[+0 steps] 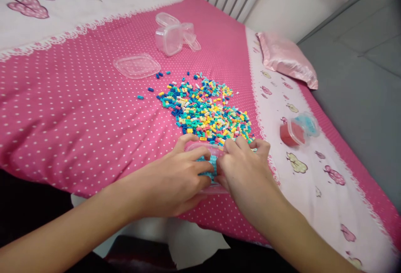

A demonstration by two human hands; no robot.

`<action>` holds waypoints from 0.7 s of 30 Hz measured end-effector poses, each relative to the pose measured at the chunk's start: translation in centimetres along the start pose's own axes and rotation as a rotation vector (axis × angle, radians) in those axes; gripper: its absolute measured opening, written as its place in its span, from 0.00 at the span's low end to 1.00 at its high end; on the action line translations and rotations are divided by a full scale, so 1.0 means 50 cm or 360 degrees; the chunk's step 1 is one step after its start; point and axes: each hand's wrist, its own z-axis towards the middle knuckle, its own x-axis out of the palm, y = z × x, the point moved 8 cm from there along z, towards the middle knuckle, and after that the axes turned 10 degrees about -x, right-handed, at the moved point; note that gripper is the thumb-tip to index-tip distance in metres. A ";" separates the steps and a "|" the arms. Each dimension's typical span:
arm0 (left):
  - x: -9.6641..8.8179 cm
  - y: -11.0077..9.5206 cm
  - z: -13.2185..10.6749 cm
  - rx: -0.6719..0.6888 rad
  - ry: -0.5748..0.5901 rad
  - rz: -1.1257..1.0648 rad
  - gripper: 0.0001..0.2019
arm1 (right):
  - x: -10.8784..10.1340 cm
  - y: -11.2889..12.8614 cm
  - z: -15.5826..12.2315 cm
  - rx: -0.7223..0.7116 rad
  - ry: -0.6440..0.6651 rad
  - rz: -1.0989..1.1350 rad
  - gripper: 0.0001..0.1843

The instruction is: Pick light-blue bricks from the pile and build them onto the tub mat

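Close to the front edge of the bed, a clear plastic container point(216, 188) holds light blue toy bricks point(213, 167). My left hand point(180, 177) grips it from the left, with curled fingers reaching over the rim and the thumb along the near side. My right hand point(246, 166) bends over its right part, fingers closed and tips down by the blue bricks. What those fingertips pinch, if anything, is hidden. Just beyond both hands spreads a pile of small toy bricks point(206, 112) in yellow, teal, blue, pink and white.
A clear lid point(137, 65) lies left of the pile. Farther back are empty clear containers point(171, 39) with lids. To the right stand a tub of red pieces point(291, 134) and one of blue pieces point(306, 123). A pink pillow point(286, 59) rests near the grey headboard point(354, 51).
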 end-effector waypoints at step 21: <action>0.010 0.002 -0.005 -0.0003 0.0149 -0.0143 0.05 | 0.012 -0.029 -0.016 0.0093 -0.0224 0.0350 0.12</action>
